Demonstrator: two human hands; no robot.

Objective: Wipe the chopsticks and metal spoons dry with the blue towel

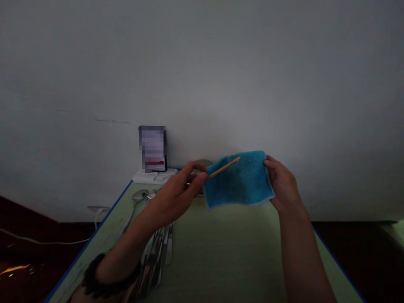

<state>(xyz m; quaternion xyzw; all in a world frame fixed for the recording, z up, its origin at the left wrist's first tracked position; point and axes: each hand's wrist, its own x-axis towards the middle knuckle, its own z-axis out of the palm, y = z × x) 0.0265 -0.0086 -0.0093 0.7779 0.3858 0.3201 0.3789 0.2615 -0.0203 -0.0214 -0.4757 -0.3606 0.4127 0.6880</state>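
Observation:
Between the thumb and fingers of my left hand (186, 187) is a thin wooden stick (224, 167), slanting up to the right across the front of a blue cloth (243, 185). Whether it is a chopstick or another utensil I cannot tell. My right hand (282, 183) grips the right edge of the cloth, which is spread out above the table and has a pale border. The cloth's left edge comes close to my left fingertips; whether they pinch it too is unclear. Below my left forearm lies metal cutlery (154, 256), partly hidden by the arm.
A phone (153, 148) with a blurred screen leans on the wall at the back left, behind a white flat object (156, 176). A spoon (135, 202) lies near the left edge of the green table (221, 256). A round object (203, 163) is mostly hidden behind my left hand.

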